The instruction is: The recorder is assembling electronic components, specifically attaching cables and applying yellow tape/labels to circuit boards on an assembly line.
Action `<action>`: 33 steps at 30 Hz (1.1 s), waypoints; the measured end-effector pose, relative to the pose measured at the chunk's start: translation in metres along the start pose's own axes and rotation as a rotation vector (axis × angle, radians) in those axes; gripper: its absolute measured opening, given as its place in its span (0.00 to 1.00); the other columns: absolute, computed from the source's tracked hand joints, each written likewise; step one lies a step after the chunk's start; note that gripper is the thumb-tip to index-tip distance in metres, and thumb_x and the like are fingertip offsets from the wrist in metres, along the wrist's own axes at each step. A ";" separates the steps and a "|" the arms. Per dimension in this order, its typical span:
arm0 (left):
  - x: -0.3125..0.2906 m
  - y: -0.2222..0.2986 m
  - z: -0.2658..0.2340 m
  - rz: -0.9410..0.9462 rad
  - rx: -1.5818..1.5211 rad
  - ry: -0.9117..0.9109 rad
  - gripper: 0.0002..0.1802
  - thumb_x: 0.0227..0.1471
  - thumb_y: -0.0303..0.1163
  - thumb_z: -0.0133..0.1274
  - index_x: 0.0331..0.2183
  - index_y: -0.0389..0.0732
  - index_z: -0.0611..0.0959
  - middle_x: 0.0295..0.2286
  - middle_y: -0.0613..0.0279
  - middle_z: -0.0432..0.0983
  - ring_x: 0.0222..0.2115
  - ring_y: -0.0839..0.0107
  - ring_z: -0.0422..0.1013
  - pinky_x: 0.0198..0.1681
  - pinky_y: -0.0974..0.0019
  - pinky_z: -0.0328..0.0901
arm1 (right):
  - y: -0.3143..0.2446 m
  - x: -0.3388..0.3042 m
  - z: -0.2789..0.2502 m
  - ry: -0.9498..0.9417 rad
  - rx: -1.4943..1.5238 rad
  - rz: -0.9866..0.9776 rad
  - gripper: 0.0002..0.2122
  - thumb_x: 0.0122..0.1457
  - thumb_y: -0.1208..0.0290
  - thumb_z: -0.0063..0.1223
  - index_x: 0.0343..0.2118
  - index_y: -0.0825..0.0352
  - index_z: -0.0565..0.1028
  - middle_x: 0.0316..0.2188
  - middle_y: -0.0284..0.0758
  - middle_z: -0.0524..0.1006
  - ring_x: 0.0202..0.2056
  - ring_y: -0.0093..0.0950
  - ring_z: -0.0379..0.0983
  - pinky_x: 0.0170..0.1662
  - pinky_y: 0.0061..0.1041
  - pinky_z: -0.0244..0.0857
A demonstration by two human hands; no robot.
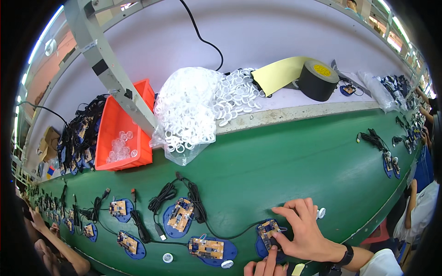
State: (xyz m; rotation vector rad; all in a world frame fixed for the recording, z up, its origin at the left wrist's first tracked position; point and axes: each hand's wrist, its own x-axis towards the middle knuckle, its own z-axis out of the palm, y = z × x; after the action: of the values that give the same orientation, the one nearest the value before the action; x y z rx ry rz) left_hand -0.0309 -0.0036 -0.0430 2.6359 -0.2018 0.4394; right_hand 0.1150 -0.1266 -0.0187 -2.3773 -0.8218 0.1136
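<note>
At the lower right, a blue mouse base with a tan circuit board [266, 233] lies on the green belt, its black cable running left. My right hand [306, 232], with a dark wristband, is over it. The thumb presses on the board while the other fingers stay spread, apart from it. My left hand [268, 266] comes in at the lower edge. Its index fingertip touches the near end of the board beside my right thumb; the other fingers are curled, and what they may hold is hidden. A small white-rimmed wheel [321, 213] is just beyond my right knuckles.
Another mouse base [212, 250] and several more with coiled cables lie leftward. A red bin [124, 163] holds clear parts. A bag of white rings [186, 110] and a black tape roll [317, 83] stand on the back shelf. Other people's arms [64, 250] reach in at left and right.
</note>
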 end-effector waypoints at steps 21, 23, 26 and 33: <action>0.015 0.005 0.002 0.056 -0.287 -0.104 0.11 0.53 0.27 0.62 0.33 0.26 0.81 0.58 0.38 0.72 0.64 0.26 0.61 0.65 0.38 0.63 | 0.067 -0.036 -0.083 -0.111 -0.055 -0.106 0.24 0.54 0.77 0.68 0.56 0.63 0.79 0.54 0.43 0.73 0.47 0.39 0.72 0.54 0.40 0.69; 0.023 0.010 0.007 0.106 -0.320 -0.127 0.11 0.53 0.27 0.61 0.33 0.26 0.81 0.58 0.37 0.72 0.64 0.26 0.61 0.65 0.38 0.63 | 0.089 -0.037 -0.082 -0.132 -0.038 -0.114 0.21 0.55 0.79 0.67 0.54 0.64 0.80 0.52 0.42 0.75 0.47 0.38 0.73 0.53 0.38 0.70; 0.019 0.012 -0.003 0.116 -0.267 -0.114 0.11 0.53 0.27 0.61 0.33 0.26 0.81 0.58 0.37 0.72 0.64 0.26 0.61 0.65 0.38 0.63 | 0.093 -0.035 -0.079 -0.121 0.075 -0.100 0.17 0.57 0.81 0.65 0.51 0.65 0.83 0.47 0.40 0.77 0.46 0.37 0.76 0.50 0.35 0.72; 0.021 -0.004 -0.017 0.055 -0.215 -0.114 0.11 0.53 0.27 0.61 0.32 0.26 0.81 0.59 0.37 0.71 0.64 0.27 0.61 0.65 0.38 0.63 | 0.060 -0.022 -0.076 0.017 0.490 -0.219 0.17 0.57 0.84 0.64 0.50 0.64 0.84 0.42 0.37 0.76 0.40 0.32 0.79 0.44 0.28 0.76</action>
State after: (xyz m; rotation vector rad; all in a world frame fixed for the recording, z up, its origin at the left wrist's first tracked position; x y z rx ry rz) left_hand -0.0150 0.0068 -0.0232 2.4501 -0.3387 0.2684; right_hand 0.1493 -0.2162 0.0053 -1.8194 -0.9198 0.1823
